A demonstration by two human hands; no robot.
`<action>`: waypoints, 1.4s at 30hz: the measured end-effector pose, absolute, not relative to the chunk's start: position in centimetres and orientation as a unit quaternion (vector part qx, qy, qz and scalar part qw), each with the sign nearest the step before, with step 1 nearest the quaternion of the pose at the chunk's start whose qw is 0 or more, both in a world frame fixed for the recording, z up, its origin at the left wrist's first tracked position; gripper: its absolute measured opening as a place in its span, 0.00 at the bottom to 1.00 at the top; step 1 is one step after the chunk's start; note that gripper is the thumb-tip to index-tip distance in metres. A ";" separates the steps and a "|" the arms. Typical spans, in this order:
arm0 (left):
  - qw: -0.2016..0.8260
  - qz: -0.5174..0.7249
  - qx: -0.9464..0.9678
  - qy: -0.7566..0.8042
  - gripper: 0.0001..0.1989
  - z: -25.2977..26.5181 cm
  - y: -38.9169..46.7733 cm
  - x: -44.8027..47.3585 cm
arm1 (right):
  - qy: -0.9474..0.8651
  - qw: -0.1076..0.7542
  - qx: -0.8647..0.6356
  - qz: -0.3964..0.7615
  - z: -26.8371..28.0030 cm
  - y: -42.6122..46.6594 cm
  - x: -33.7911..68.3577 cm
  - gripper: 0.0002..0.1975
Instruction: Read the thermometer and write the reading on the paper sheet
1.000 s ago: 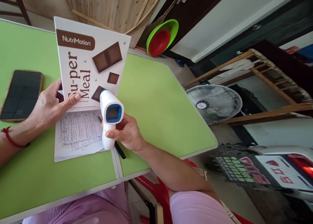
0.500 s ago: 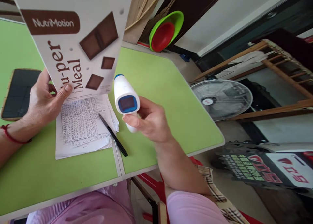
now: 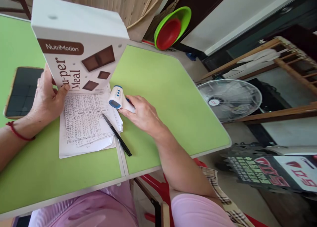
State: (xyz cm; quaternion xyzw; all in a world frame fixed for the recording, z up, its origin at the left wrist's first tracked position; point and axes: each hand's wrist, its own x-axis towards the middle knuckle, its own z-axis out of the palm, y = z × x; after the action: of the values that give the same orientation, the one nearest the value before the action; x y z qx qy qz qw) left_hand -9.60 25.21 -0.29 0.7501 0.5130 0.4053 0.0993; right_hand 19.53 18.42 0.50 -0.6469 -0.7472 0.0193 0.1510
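Two hands are busy at the green table: the left hand holds the white cereal box upright by its lower corner, fingers closed on it with the thumb on the printed front, so that the box stands on the far end of the handwritten papers. The right hand rests low over the table with its fingers wrapped on the handle of the white and blue thermometer, which lies almost flat at the papers' right edge; whether it already touches the surface is hard to tell. It seems the step in hand is putting the thermometer down. A black pen lies slanted just beside this hand, across the table seam, and a phone lies near the left hand. Right of the thermometer the table surface is open up to its rounded edge, while the near edge is close to the person's body.
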 end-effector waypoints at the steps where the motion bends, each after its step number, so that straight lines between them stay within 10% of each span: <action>1: 0.104 0.407 0.746 0.516 0.32 -0.4 25.3 -9.6 | -0.751 0.166 -0.640 -0.003 0.7 18.2 19.5 0.24; 11: 0.040 0.555 0.715 0.423 0.37 0.9 22.4 -8.0 | -0.849 0.198 -0.480 0.099 1.8 14.8 16.4 0.09; 19: -0.018 0.280 0.935 0.216 0.07 2.6 17.3 -6.2 | -0.761 0.395 -0.467 0.217 2.0 16.2 17.2 0.11; 26: -0.104 0.145 0.968 0.174 0.16 1.6 15.5 -6.1 | -0.656 0.522 -0.424 0.343 0.8 16.9 16.4 0.17; 42: -0.114 0.097 0.973 0.178 0.10 1.5 15.3 -6.0 | -0.691 0.460 -0.485 0.276 -1.0 15.9 14.1 0.02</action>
State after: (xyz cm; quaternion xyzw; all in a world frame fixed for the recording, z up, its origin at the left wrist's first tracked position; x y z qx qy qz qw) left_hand -6.04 15.30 1.50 0.9725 0.1785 0.0969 -0.1138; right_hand 14.14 15.87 -1.02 -0.4847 -0.6909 0.2763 0.4599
